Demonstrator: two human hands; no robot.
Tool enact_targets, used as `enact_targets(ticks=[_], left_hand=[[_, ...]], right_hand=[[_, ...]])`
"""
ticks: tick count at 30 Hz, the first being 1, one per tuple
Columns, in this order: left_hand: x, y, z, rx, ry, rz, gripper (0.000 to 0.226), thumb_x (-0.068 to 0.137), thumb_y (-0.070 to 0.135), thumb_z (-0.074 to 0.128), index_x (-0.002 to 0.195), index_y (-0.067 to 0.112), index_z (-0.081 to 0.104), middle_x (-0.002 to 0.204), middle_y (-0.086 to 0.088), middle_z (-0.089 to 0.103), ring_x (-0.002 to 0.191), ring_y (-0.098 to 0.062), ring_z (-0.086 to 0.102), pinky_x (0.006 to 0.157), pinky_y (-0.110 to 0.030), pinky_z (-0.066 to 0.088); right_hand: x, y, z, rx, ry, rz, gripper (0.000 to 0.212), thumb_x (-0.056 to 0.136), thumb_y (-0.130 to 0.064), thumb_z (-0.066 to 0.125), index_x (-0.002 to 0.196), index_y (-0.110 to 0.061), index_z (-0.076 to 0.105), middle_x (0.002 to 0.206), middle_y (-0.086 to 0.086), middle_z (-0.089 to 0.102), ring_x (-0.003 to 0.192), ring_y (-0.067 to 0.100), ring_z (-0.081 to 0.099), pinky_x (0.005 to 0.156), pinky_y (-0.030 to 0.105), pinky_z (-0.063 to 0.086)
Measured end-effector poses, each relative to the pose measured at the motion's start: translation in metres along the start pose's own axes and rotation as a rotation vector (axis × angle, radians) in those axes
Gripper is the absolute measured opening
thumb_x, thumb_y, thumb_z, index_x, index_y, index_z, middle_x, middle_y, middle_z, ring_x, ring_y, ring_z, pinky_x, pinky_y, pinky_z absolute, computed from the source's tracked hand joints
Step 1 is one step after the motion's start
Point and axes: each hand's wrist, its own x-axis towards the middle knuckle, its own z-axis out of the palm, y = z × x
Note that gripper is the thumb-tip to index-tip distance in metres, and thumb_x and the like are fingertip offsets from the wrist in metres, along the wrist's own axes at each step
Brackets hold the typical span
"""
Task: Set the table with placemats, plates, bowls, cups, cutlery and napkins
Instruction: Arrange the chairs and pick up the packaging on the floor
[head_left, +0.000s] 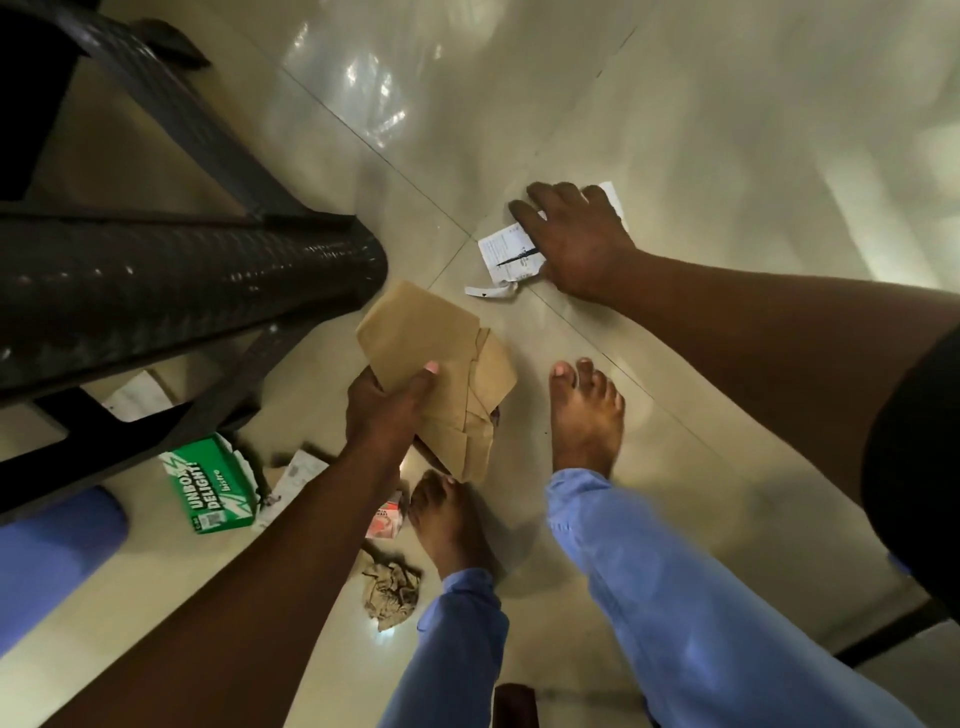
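Observation:
I am bent over a glossy tiled floor. My left hand (387, 413) grips a bundle of brown paper napkins or bags (447, 379), thumb on top, held just above the floor. My right hand (576, 241) reaches down onto white printed paper slips (506, 249) lying on the tiles, fingers spread over them; whether it grips them I cannot tell. A thin white strip (491, 292) lies just below those slips. No plates, bowls, cups or cutlery are in view.
A dark wicker-pattern table or chair leg (182, 291) stands at left. Under it lie a green box (213, 486), a blue roll (49, 556), crumpled brown paper (389, 590) and small wrappers (384, 519). My bare feet (587, 415) stand on the tiles.

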Motion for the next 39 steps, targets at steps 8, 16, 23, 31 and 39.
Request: enact_targets(ticks=[8,16,23,31,39], left_hand=[[0.000,0.007,0.005,-0.083,-0.058,-0.015,0.073,0.087,0.040,0.081,0.148,0.023,0.044,0.142,-0.004,0.057,0.126,-0.030,0.059,0.106,-0.056,0.052],[-0.059,0.032,-0.008,-0.129,-0.168,0.015,0.064,0.090,0.035,0.079,0.144,0.025,0.046,0.137,-0.002,0.061,0.123,-0.028,0.061,0.102,-0.056,0.055],[-0.140,0.065,-0.037,-0.174,-0.234,0.040,0.049,0.087,0.036,0.082,0.129,0.032,0.056,0.131,0.001,0.066,0.118,-0.027,0.064,0.100,-0.055,0.056],[-0.250,0.095,-0.089,-0.361,-0.310,0.039,0.061,0.075,0.036,0.078,0.130,0.015,0.064,0.115,-0.007,0.076,0.105,-0.030,0.073,0.085,-0.045,0.061],[-0.328,0.065,-0.136,-0.671,-0.370,-0.068,0.036,0.098,0.026,0.069,0.128,0.006,0.070,0.119,-0.020,0.075,0.107,-0.037,0.074,0.089,-0.047,0.062]], right_hand=[[-0.005,0.001,0.007,0.245,-0.061,0.296,0.064,0.081,-0.047,0.077,0.130,-0.013,0.054,0.127,0.019,0.053,0.118,0.040,0.054,0.094,0.048,0.043],[-0.068,0.013,-0.063,0.670,-0.112,0.466,0.029,0.084,-0.032,0.077,0.102,-0.012,0.063,0.111,0.009,0.069,0.102,0.034,0.065,0.074,0.035,0.045],[-0.163,-0.001,-0.182,1.467,-0.096,0.404,0.029,0.090,-0.001,0.072,0.118,-0.010,0.071,0.110,0.004,0.078,0.100,0.022,0.075,0.082,0.040,0.062],[-0.250,-0.069,-0.273,1.508,-0.254,0.315,0.044,0.089,0.003,0.074,0.127,-0.007,0.055,0.107,0.019,0.077,0.088,0.028,0.075,0.063,0.030,0.058],[-0.294,-0.156,-0.319,0.975,-0.102,0.156,0.051,0.077,-0.033,0.085,0.124,-0.037,0.066,0.103,-0.014,0.073,0.092,0.005,0.070,0.089,0.037,0.058]])
